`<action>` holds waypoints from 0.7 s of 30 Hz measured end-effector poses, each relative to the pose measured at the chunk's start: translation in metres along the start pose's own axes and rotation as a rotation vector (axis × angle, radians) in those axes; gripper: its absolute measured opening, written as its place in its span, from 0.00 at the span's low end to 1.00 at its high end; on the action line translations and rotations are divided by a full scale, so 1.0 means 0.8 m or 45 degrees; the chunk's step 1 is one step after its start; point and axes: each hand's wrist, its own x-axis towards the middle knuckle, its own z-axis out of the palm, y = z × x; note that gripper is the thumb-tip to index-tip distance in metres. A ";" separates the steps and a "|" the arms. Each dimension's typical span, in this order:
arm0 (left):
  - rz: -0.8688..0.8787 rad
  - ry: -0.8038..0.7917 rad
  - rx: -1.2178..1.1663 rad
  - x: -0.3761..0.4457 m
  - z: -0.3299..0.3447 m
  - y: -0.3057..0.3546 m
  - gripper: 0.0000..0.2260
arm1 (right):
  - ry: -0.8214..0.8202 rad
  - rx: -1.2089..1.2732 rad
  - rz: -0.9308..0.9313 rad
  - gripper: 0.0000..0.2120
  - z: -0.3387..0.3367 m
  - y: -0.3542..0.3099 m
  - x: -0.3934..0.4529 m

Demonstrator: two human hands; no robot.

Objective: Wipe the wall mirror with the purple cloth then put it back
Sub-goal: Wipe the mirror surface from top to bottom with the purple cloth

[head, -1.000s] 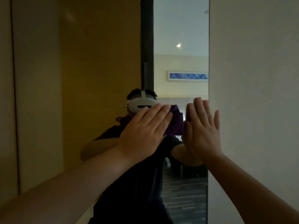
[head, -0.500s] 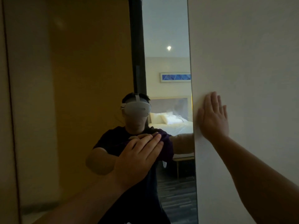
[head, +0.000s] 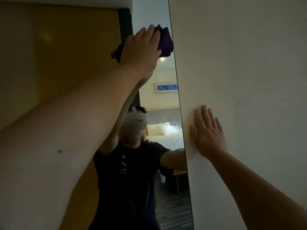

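Head view
Landmark: the wall mirror (head: 167, 188), a tall upright pane; every place below is given against it.
Purple cloth: the purple cloth (head: 164, 42) is bunched up high on the mirror, near its top and against its right edge. One dark fringe of it shows out from under the heel of the hand, on the side away from that edge.
Left hand: the left hand (head: 141, 48) is raised to the upper part of the mirror and lies over the cloth, pressing it to the glass with the fingers laid fairly straight across the bundle. Whether the thumb curls under the fabric cannot be told. The bare forearm runs down and away from the mirror's top toward the lower corner of the view.
Right hand: the right hand (head: 208, 135) is released and flat, palm against the white wall (head: 249, 80), just beside the mirror's right edge at about half its visible height. The fingers are straight, slightly spread, pointing up. It holds nothing and does not touch the glass.
Mirror's other side: a yellow-brown panel (head: 58, 55) appears there, with a dark vertical strip (head: 125, 19) beside it.
In the glass: the reflected person in a dark shirt wearing a white headset (head: 137, 121), a bed with white pillows (head: 163, 135), a framed blue picture (head: 166, 87) and a ceiling light (head: 162, 59).
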 end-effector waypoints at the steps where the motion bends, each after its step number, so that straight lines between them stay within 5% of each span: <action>1: 0.034 0.006 0.045 -0.009 0.010 0.001 0.24 | 0.008 -0.002 0.001 0.30 0.002 0.000 0.000; 10: 0.310 -0.008 0.002 -0.147 0.023 0.053 0.25 | 0.011 -0.055 -0.032 0.29 -0.002 0.005 -0.003; 21: 0.678 -0.273 -0.155 -0.419 0.056 0.153 0.23 | -0.075 -0.093 -0.042 0.30 -0.020 0.000 -0.004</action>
